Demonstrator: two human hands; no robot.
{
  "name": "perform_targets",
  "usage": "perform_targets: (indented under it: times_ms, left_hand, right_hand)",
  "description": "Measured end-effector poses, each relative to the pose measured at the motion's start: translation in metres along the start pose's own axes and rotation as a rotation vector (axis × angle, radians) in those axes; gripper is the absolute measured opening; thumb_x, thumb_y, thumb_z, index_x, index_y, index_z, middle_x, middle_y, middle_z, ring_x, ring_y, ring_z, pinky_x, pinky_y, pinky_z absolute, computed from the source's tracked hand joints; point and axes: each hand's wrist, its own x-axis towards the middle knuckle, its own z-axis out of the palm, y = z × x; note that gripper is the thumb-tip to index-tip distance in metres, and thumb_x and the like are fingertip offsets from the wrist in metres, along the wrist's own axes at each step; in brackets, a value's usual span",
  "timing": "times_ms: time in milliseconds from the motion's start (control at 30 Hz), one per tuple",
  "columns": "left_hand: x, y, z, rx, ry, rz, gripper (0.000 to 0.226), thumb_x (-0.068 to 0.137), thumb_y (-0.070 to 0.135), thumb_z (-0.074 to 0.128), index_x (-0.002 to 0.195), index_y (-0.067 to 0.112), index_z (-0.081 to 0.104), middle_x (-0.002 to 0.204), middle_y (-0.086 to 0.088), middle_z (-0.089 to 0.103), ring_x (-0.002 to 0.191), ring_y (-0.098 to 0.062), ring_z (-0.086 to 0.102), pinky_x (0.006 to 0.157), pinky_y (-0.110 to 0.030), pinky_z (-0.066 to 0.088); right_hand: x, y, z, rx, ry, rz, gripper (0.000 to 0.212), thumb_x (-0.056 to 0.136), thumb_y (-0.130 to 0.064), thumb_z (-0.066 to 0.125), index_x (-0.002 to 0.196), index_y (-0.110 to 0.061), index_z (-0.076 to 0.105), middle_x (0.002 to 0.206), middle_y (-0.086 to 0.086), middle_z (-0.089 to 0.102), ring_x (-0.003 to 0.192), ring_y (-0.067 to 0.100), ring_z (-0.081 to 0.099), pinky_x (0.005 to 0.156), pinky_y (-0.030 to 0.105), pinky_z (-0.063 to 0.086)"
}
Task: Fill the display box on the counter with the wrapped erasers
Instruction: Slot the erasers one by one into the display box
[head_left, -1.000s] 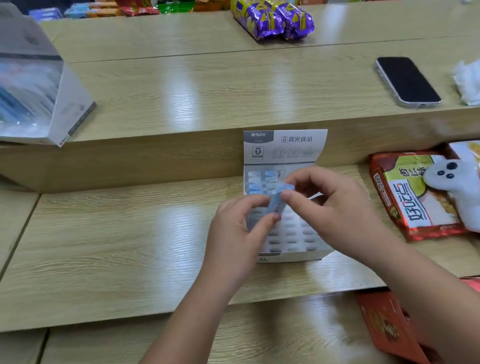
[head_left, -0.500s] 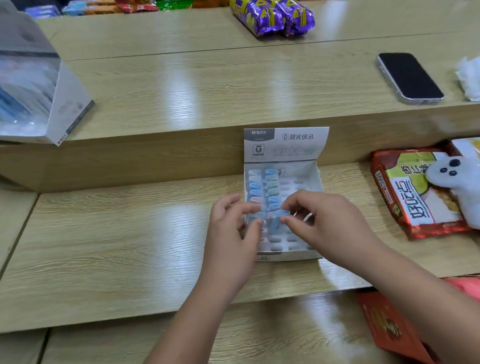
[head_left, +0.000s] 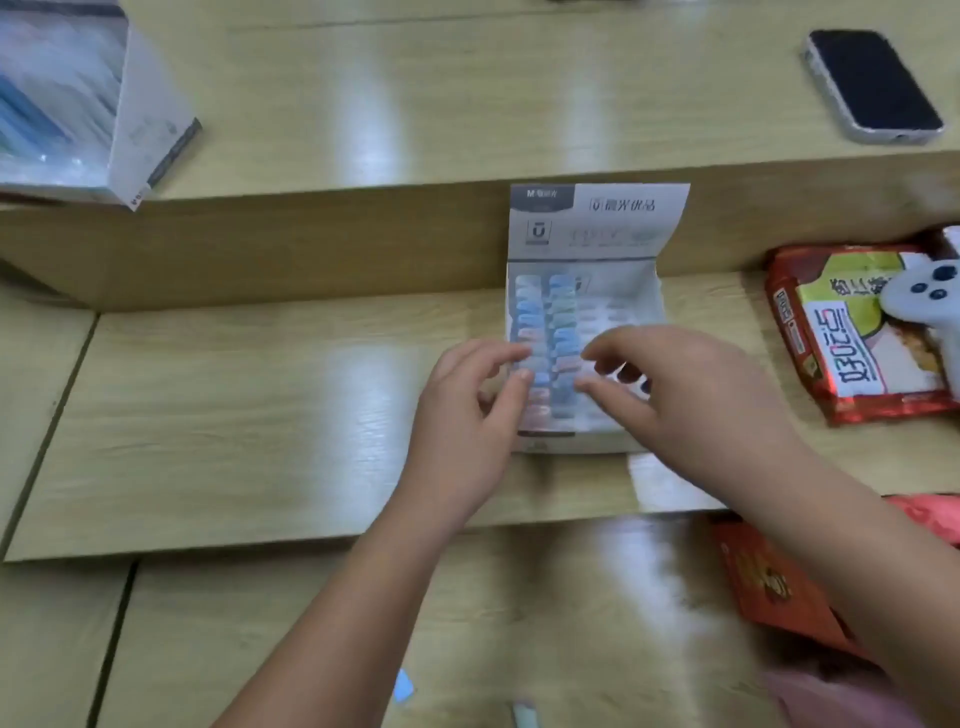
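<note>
The white-grey display box (head_left: 571, 441) stands on the lower counter with its printed lid (head_left: 597, 218) upright against the step. Two columns of pastel wrapped erasers (head_left: 545, 322) fill its left side; the right side shows bare slots. My left hand (head_left: 467, 400) hovers at the box's left edge, fingertips touching the left column. My right hand (head_left: 691, 395) is over the box's middle and right, with its fingers loosely bent and nothing between them. Two loose erasers lie near me: a blue one (head_left: 402, 687) and a pale one (head_left: 523, 714).
A phone (head_left: 872, 85) and a clear plastic box (head_left: 67, 98) lie on the raised step behind. To the right are a red snack packet (head_left: 852, 364) and a white plush toy (head_left: 919, 301). Another red packet (head_left: 769, 587) lies under my right forearm.
The blue eraser that both hands pinched above the box went down into the second column, and both hands have let go of it. The camera has tilted down.
</note>
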Motion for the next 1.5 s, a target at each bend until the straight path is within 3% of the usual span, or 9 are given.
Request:
perform_targets:
  times_ms: [100,200,367,500,667,767,1100,1233,1500]
  left_hand:
    - [-0.022,0.0,-0.017,-0.006,0.062,-0.032,0.018,0.097,0.021,0.062,0.11,0.031,0.068,0.12,0.006,0.062,0.103,0.0,0.061,0.081,-0.016,0.054]
    - [-0.058,-0.014,-0.033,-0.011,0.173,-0.08,0.017,0.095,0.019,0.06,0.104,0.031,0.068,0.113,0.003,0.067,0.091,0.005,0.063,0.076,-0.014,0.051]
    - [-0.129,-0.057,-0.045,0.018,0.264,-0.292,0.018,0.096,0.015,0.063,0.099,0.032,0.068,0.106,-0.006,0.069,0.083,0.0,0.064,0.076,-0.016,0.05]
    - [-0.185,-0.101,-0.041,0.177,0.26,-0.515,0.011,0.094,0.021,0.066,0.096,0.031,0.068,0.1,-0.002,0.07,0.083,-0.012,0.068,0.082,-0.037,0.057]
    - [-0.226,-0.14,-0.033,0.37,0.242,-0.677,0.016,0.089,0.021,0.072,0.1,0.011,0.067,0.095,-0.005,0.068,0.091,-0.024,0.065,0.077,-0.035,0.049]
    - [-0.234,-0.147,-0.028,0.462,0.207,-0.716,0.022,0.087,0.029,0.074,0.096,0.015,0.06,0.092,-0.002,0.063,0.085,-0.02,0.057,0.068,-0.028,0.039]
    - [-0.22,-0.151,-0.016,0.649,0.152,-0.867,0.019,0.09,0.032,0.066,0.096,0.014,0.061,0.096,-0.005,0.063,0.081,-0.031,0.064,0.066,-0.04,0.053]
    - [-0.216,-0.146,-0.014,0.59,0.111,-0.891,0.011,0.093,0.027,0.062,0.088,0.018,0.066,0.085,-0.003,0.066,0.069,-0.023,0.059,0.051,-0.027,0.036]
    - [-0.18,-0.086,-0.027,0.236,0.217,-0.602,0.01,0.089,0.027,0.073,0.083,0.034,0.068,0.083,0.012,0.07,0.073,-0.012,0.064,0.067,-0.033,0.051]
  right_hand:
    - [-0.039,-0.011,-0.001,0.184,0.231,-0.023,0.018,0.094,-0.044,0.056,0.102,-0.032,0.066,0.084,-0.018,0.059,0.07,0.002,0.054,0.065,0.031,0.05]
    - [-0.093,-0.028,0.018,0.248,0.233,-0.033,0.011,0.093,-0.041,0.058,0.099,-0.034,0.062,0.082,-0.017,0.055,0.071,0.0,0.049,0.065,0.015,0.038]
    - [-0.179,-0.049,0.1,0.306,-0.154,0.16,0.016,0.09,-0.05,0.052,0.099,-0.038,0.059,0.08,-0.022,0.054,0.07,-0.004,0.054,0.057,0.025,0.05]
    - [-0.224,-0.047,0.166,0.207,-0.425,0.316,0.028,0.089,-0.054,0.056,0.109,-0.036,0.063,0.097,-0.018,0.063,0.074,-0.005,0.058,0.062,0.021,0.048]
    - [-0.244,-0.045,0.204,0.127,-0.556,0.355,0.038,0.09,-0.053,0.058,0.117,-0.028,0.05,0.108,-0.008,0.063,0.089,0.017,0.066,0.062,0.028,0.043]
    - [-0.241,-0.049,0.21,0.072,-0.534,0.348,0.045,0.089,-0.054,0.059,0.119,-0.023,0.047,0.105,-0.003,0.064,0.082,0.02,0.065,0.058,0.027,0.037]
    - [-0.227,-0.059,0.219,0.033,-0.514,0.344,0.03,0.086,-0.046,0.065,0.104,-0.027,0.051,0.094,-0.007,0.061,0.078,0.019,0.062,0.056,0.027,0.034]
    - [-0.218,-0.055,0.216,0.143,-0.499,0.421,0.018,0.083,-0.048,0.066,0.092,-0.034,0.058,0.085,-0.014,0.058,0.076,0.011,0.059,0.057,0.025,0.041]
    - [-0.159,-0.045,0.135,0.613,-0.188,0.528,0.014,0.075,-0.041,0.079,0.079,-0.041,0.066,0.077,-0.022,0.068,0.07,-0.001,0.064,0.06,0.012,0.048]
